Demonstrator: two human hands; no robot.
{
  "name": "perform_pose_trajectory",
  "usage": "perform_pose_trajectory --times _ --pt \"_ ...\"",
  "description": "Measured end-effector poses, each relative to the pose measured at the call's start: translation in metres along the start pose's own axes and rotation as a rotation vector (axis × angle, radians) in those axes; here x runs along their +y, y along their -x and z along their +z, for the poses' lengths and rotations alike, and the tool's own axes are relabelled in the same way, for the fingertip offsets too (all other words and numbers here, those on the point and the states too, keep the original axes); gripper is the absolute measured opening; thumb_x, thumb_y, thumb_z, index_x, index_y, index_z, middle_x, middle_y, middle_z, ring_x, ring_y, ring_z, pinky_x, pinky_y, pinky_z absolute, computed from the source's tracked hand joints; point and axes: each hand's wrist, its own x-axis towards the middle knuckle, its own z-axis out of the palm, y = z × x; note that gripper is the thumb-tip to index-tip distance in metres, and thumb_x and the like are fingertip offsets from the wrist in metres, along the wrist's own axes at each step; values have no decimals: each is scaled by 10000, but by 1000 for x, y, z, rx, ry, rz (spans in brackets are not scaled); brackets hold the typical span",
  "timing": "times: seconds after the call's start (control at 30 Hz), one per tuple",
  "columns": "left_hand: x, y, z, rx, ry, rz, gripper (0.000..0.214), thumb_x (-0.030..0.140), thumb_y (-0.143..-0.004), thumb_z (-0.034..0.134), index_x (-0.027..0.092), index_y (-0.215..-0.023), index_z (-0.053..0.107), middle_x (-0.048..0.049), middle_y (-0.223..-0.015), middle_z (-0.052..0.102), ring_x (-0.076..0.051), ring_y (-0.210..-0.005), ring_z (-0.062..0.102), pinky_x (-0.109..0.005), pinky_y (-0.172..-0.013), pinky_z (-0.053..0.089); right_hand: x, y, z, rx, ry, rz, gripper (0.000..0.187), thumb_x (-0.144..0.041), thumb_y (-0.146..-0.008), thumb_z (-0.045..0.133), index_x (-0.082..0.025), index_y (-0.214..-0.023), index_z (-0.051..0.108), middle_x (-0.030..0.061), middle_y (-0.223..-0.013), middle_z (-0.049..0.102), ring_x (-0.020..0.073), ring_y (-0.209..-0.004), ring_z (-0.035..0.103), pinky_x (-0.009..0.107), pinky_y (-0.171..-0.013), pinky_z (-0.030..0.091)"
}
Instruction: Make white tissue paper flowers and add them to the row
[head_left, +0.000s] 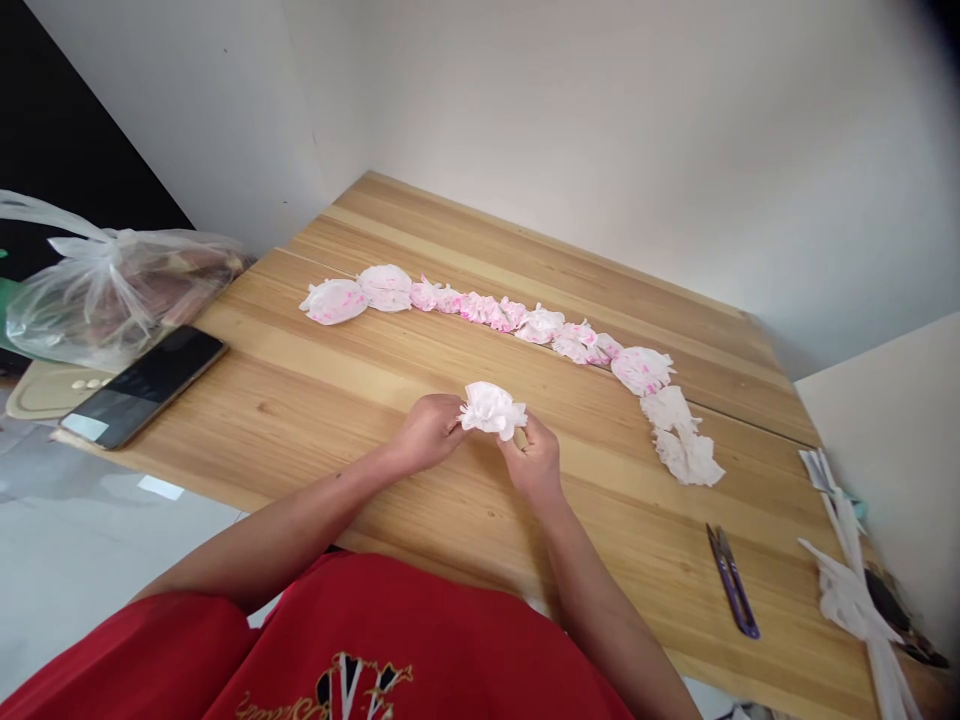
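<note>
I saw the left hand (429, 432) pinching one side of a white ruffled piece (492, 410), and the right hand (534, 462) was grasping its other side between thumb and fingers. Some fingertips were hidden from me behind the folds. The piece was held in front of the red shirt (420, 640), over the wooden table (600, 450); whether it was touching the wood I could not tell.

Farther away lay a curved row of crumpled pieces (487, 311), white with pink stains, and its right end was bending toward the person with paler ones. Near this end, the snips (731, 585) with purple handles were lying on the wood. At the left edge I noticed a dark phone (146, 385) just beside a knotted clear plastic bag (120, 290). White strips (847, 590) lay at the right edge.
</note>
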Motion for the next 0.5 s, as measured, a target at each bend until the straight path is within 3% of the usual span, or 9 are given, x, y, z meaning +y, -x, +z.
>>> perform_pose_trajectory --times 0.1,0.23,0.33,0.5 --pt "1 1 0 30 -36 10 407 366 -908 471 156 -567 544 -58 -594 588 -154 -592 537 -256 -593 369 1 -1 0 9 -48 5 98 -256 -811 573 -194 -822 649 27 -784 698 183 -714 626 294 -664 485" --pt "3 0 -1 37 205 -162 351 387 -878 533 137 -659 648 -61 -692 686 -165 -671 616 -238 -623 419 -4 -4 -6 -4 -153 12 182 -318 -800 637 -201 -937 664 51 -949 699 205 -885 640 328 -787 498" --pt "3 -1 -1 -97 447 -223 328 402 -844 577 125 -710 688 -52 -727 712 -166 -712 638 -230 -653 453 -8 -6 -8 -74 -234 76 326 -399 -725 724 -204 -976 654 61 -986 698 230 -915 639 366 -811 510" --pt "1 0 4 -294 764 -336 260 372 -759 669 117 -711 682 -23 -697 695 -130 -658 609 -225 -672 471 -10 -4 0 -344 -429 204 329 -409 -649 789 -257 -910 657 47 -850 716 245 -753 657 395 -681 556"
